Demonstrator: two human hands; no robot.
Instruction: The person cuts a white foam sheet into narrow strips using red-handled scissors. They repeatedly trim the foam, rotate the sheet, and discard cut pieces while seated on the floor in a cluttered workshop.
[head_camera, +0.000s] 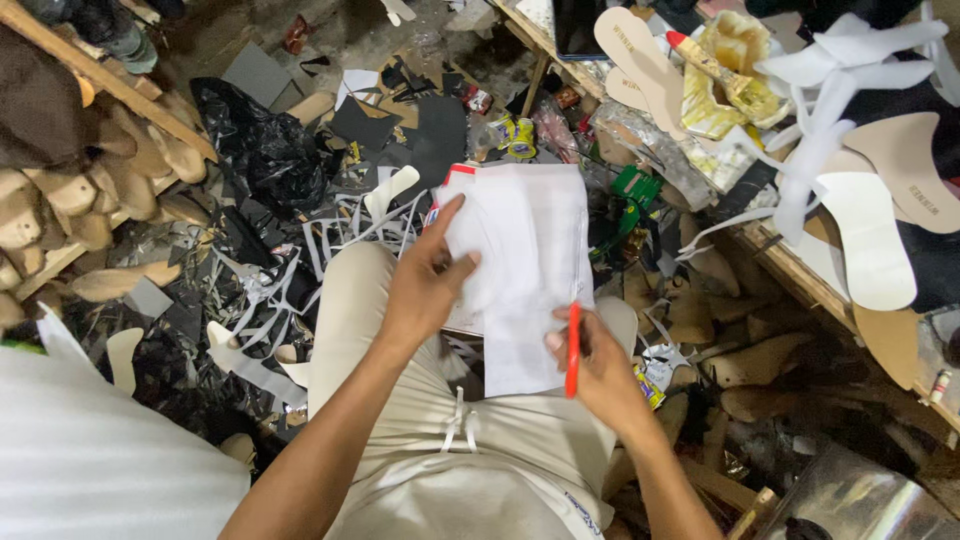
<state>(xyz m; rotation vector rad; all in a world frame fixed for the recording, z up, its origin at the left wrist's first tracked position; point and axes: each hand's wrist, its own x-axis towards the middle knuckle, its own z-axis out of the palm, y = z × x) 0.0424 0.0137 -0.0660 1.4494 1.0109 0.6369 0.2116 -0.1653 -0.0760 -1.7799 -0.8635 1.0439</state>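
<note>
My fingers: left hand (425, 285) lies with fingers spread flat on the white sheet (525, 270), index stretched up along its left edge, thumb pressing the paper; it pins the sheet, not clamping it. The sheet rests across my lap, on the beige trousers (360, 300), between both hands.

Far left: wooden shoe lasts (60, 200) stacked on a slanted shelf. Below them, a pale striped cloth (90, 450) in the corner.

Left of centre: black plastic bag (265, 150) on the floor, amid white cut-out strips (270, 290) and dark scraps.

Centre: the sheet, with a red-edged thing just under its top left corner; what it is I cannot tell.

Right of centre: right hand (600, 370), fingers closed on a red pen (573, 350), held upright against the sheet's lower right edge.

Upper right: workbench (790, 270) bearing tan insoles (640, 55), a yellowed pot with a red-handled brush (715, 62), white straps (830, 120) and a white insole (870, 240).

Lower right: more lasts (750, 365) on the floor, and a metal surface (860, 500) in the corner.
</note>
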